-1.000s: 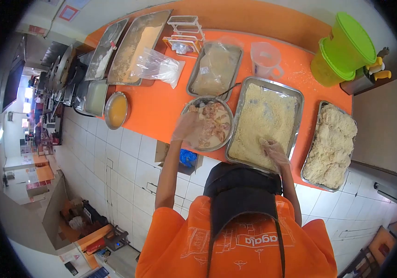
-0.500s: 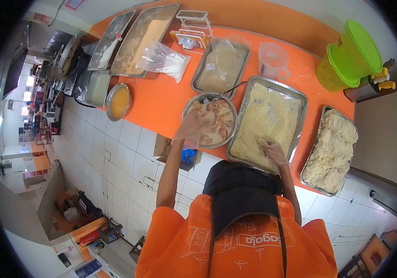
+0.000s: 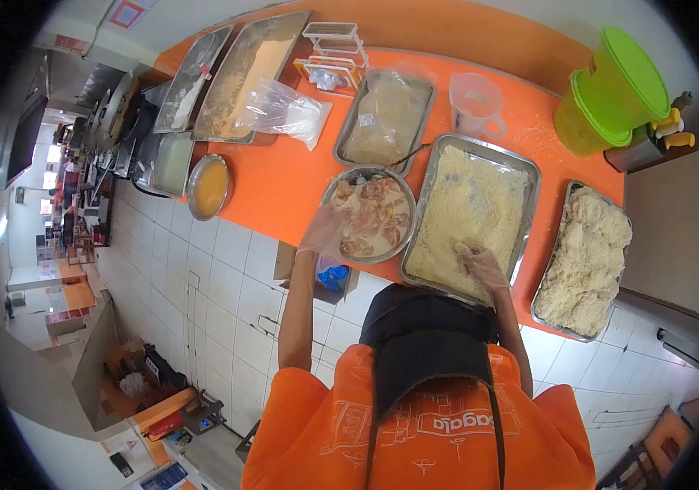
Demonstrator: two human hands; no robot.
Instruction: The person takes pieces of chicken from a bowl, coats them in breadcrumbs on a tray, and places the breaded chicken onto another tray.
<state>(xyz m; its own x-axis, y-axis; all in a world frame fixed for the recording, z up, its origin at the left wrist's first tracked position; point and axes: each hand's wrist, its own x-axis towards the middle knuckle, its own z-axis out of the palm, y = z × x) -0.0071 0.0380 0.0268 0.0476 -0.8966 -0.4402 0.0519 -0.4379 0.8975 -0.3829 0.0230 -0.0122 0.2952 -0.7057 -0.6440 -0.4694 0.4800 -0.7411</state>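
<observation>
My left hand [image 3: 325,229], in a clear plastic glove, is at the left rim of a steel bowl [image 3: 408,189] of raw meat pieces [image 3: 378,211] in pale liquid. Its fingers are loosely extended, and nothing shows in them. In the large steel tray [image 3: 532,184] of pale yellow crumbs [image 3: 464,204], my gloved right hand [image 3: 483,266] is low in the crumbs. Its fingers are curled round something crumb-coated that I cannot make out. A dark handle [image 3: 411,155] sticks out over the bowl's upper right rim.
On the right is a tray heaped with crumb-covered pieces [image 3: 585,261]. Behind stand a clear jug [image 3: 474,102], green tubs [image 3: 627,77] and a bag-covered tray [image 3: 386,122]. Leftward are a white powder bag [image 3: 304,118], a yellow liquid bowl [image 3: 209,188] and flour trays [image 3: 256,69].
My left hand has drawn back from above the meat to the bowl's left rim, uncovering more pieces. The right hand remains low in the crumb tray, its fingers slightly shifted.
</observation>
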